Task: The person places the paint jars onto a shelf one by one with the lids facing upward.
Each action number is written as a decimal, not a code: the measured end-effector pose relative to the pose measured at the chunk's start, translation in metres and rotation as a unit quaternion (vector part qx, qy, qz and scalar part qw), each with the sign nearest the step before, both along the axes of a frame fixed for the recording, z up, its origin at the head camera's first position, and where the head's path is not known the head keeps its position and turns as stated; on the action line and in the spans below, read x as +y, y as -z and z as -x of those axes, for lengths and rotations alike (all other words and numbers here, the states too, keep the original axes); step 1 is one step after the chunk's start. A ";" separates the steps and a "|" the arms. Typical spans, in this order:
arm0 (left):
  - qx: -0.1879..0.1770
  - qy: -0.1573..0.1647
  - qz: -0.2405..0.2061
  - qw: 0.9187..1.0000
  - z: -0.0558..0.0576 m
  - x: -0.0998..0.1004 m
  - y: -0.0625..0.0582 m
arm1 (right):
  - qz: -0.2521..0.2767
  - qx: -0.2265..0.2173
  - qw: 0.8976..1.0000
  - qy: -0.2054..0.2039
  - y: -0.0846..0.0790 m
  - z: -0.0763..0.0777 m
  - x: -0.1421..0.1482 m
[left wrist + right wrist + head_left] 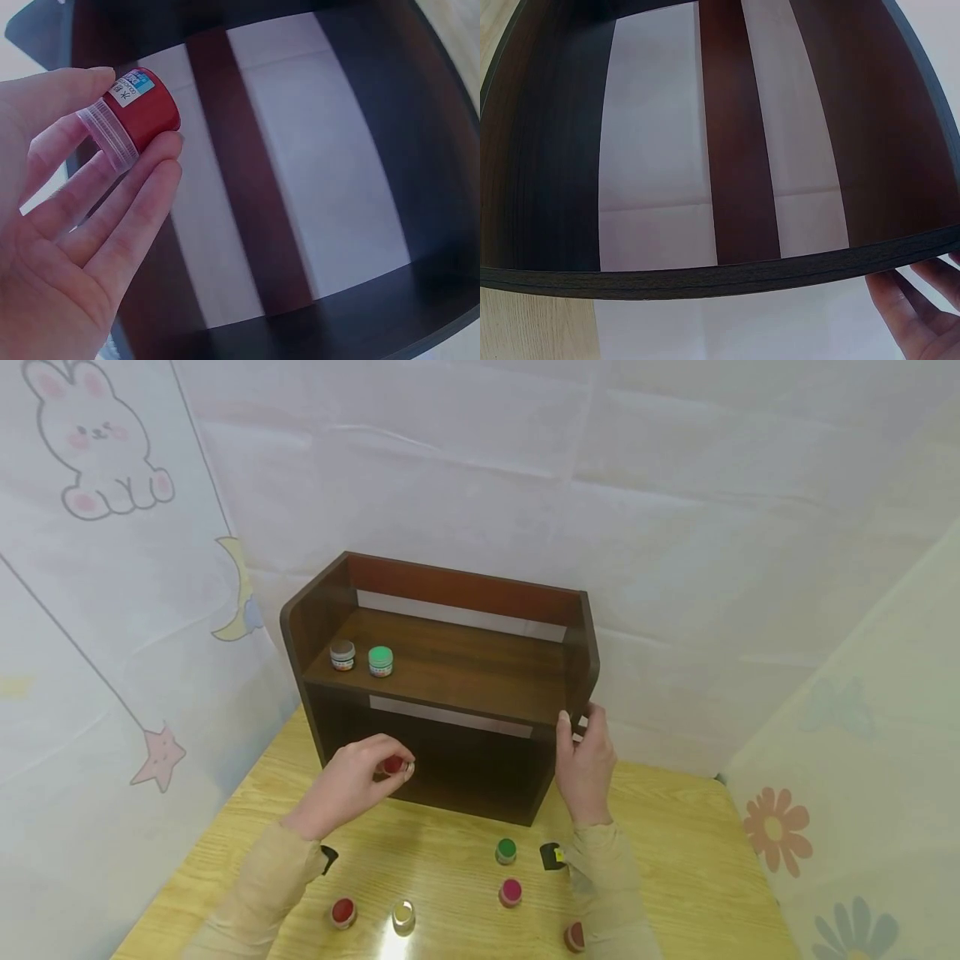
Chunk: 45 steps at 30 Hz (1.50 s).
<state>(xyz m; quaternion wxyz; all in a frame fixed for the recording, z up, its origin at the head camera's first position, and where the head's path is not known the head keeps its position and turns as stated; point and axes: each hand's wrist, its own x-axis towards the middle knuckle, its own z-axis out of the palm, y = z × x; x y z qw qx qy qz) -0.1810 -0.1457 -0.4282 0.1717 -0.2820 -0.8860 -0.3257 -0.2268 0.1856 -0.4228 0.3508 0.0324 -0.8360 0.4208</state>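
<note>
My left hand (363, 777) pinches a small red paint jar (144, 111) with a ridged clear lid, thumb on one side and fingertips on the other. In the head view the jar is partly covered by fingers, in front of the lower compartment of a dark brown two-tier shelf (442, 660). My right hand (585, 768) touches the shelf's right side panel (705, 281) from outside, its fingertips against the panel near the front edge. On the upper board, toward the left, stand a brown-topped jar (342, 655) and a light green jar (380, 662).
Several jars stand on the wooden table (675, 860) before the shelf: dark green (506, 851), magenta (511, 892), red (343, 912), pale yellow (402, 917), and a reddish-brown one (575, 937) beside the right sleeve. Printed white cloth (450, 468) hangs behind and at the sides.
</note>
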 end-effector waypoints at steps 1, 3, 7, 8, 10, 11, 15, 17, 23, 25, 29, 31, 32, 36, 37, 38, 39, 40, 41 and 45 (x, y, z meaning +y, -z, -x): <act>0.005 0.002 -0.002 1.000 0.000 0.000 -0.003 | -0.001 -0.002 1.000 0.001 0.000 0.000 0.000; 0.017 0.007 -0.006 1.000 0.001 -0.001 -0.009 | -0.001 -0.004 1.000 0.002 0.000 -0.001 0.000; 0.035 0.012 -0.011 0.999 0.003 -0.001 -0.021 | 0.000 -0.006 1.000 0.006 -0.001 -0.001 0.000; 0.038 0.013 -0.012 0.999 0.004 -0.001 -0.023 | 0.001 -0.007 1.000 0.007 -0.001 -0.001 0.000; 0.039 0.013 -0.013 0.999 0.004 0.001 -0.028 | 0.003 -0.009 1.000 0.007 -0.001 -0.001 0.000; 0.039 0.012 -0.013 0.999 0.004 0.001 -0.030 | 0.003 -0.010 1.000 0.007 -0.001 -0.001 0.000; 0.030 0.000 -0.014 0.999 0.004 0.004 -0.037 | 0.000 -0.007 1.000 0.007 0.000 -0.001 0.000; 0.025 -0.004 -0.014 1.000 0.005 0.005 -0.040 | -0.002 -0.004 1.000 0.007 -0.001 -0.001 0.000; 0.042 0.010 -0.015 0.999 0.009 0.007 -0.047 | -0.003 0.002 1.000 0.008 0.000 -0.001 0.000; 0.058 0.018 -0.014 0.998 0.010 0.007 -0.050 | -0.002 0.000 1.000 0.008 0.000 0.000 0.000; 0.087 0.028 -0.011 0.996 0.011 0.007 -0.058 | -0.001 -0.002 1.000 0.010 0.000 -0.001 0.000; 0.098 0.029 -0.009 0.995 0.011 0.007 -0.062 | -0.002 -0.001 1.000 0.011 0.000 -0.001 -0.001; 0.103 0.031 -0.008 0.994 0.012 0.007 -0.065 | -0.002 0.000 1.000 0.010 0.000 -0.001 -0.001; 0.118 0.036 -0.007 0.992 0.015 0.006 -0.071 | -0.002 0.000 1.000 0.008 0.000 0.000 -0.001; 0.119 0.038 -0.007 0.992 0.015 0.006 -0.073 | -0.002 0.000 1.000 0.008 0.001 0.000 -0.001; 0.120 0.039 -0.007 0.992 0.016 0.006 -0.074 | -0.002 -0.001 1.000 0.008 0.001 0.000 -0.001; 0.119 0.039 -0.006 0.992 0.017 0.006 -0.075 | -0.002 -0.001 1.000 0.008 0.001 0.000 -0.001; 0.117 0.037 -0.004 0.992 0.017 0.006 -0.077 | -0.002 0.000 1.000 0.008 0.001 0.000 -0.001; 0.114 0.034 -0.003 0.993 0.018 0.006 -0.077 | -0.003 0.000 1.000 0.009 0.001 0.000 -0.001; 0.104 0.025 0.002 0.994 0.020 0.007 -0.079 | -0.005 0.003 1.000 0.011 0.002 0.001 0.000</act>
